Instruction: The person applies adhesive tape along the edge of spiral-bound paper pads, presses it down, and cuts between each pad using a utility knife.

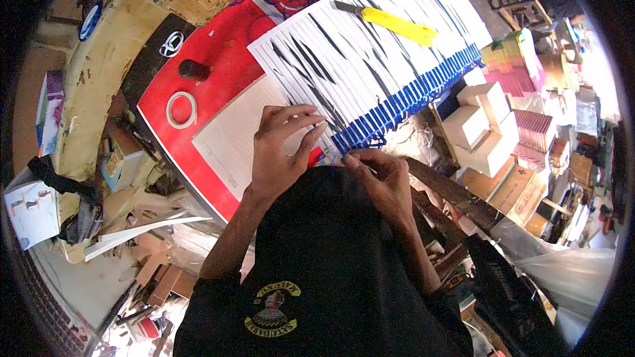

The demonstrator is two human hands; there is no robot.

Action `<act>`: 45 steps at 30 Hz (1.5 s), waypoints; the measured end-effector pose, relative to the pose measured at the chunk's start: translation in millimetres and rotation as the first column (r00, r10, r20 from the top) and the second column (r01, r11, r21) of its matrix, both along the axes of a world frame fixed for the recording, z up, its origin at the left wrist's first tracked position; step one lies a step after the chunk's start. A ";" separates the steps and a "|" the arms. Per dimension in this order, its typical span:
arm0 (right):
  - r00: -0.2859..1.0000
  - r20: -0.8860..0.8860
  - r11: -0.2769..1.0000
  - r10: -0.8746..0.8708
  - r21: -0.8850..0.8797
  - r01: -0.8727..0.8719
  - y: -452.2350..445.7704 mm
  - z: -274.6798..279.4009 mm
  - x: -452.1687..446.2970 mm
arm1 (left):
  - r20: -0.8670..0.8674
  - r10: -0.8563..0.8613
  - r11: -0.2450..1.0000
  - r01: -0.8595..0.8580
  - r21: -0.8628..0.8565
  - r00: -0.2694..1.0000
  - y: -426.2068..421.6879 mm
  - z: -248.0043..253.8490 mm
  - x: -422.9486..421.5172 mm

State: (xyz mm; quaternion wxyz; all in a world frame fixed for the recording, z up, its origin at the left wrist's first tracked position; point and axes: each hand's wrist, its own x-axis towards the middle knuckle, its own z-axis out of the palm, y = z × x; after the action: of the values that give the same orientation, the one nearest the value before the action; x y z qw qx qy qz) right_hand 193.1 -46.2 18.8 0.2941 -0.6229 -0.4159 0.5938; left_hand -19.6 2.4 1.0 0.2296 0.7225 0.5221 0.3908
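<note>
- Mid-frame, my left hand [281,149] and right hand [380,175] curl beside layered white paper [357,39], ribbed blue edging [410,102]; I can't tell either grip's state.
- Left: glossy red bench [159,96].

Left hand [281,149] near curled right hand [383,177]

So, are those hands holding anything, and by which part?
The right hand has its fingertips at the near end of the blue-edged stack, but whether they pinch it cannot be told. The left hand curves beside that end, with no visible hold.
</note>
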 end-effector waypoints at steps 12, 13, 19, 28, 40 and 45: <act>0.999 -0.035 0.999 -0.027 -0.041 0.026 -0.3 -3.0 -1.1 | 0.003 0.047 0.996 -0.047 -0.069 0.999 -4.3 5.6 16.1; 1.000 -0.016 0.999 -0.027 -0.022 0.026 -1.2 -5.2 -1.0 | -0.014 0.064 0.995 -0.065 -0.071 0.998 -5.1 5.0 18.4; 0.998 0.057 0.999 0.004 -0.040 -0.002 -2.5 -9.2 3.5 | -0.022 0.076 0.992 -0.078 -0.100 0.997 -3.0 -3.2 9.9; 0.878 0.451 0.986 0.160 -0.042 -0.158 -21.9 -18.3 43.4 | -0.085 0.054 0.988 -0.066 -0.143 0.995 -55.1 -15.6 -41.2; 0.841 0.192 0.832 0.505 0.151 -0.534 -13.9 27.9 -22.0 | -0.064 0.192 0.945 -0.202 -0.257 0.979 -69.1 -15.7 -45.6; 0.941 0.136 0.910 0.310 0.243 -0.335 -12.4 39.7 -38.1 | -0.013 0.143 0.990 -0.143 -0.006 0.990 -85.1 22.1 -4.3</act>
State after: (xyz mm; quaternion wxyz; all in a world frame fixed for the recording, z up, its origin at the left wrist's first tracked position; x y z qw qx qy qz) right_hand 155.0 -58.7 58.5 0.2518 -0.5284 -0.6016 0.5436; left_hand -23.9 -82.7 23.1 0.2003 0.6849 0.5753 0.3997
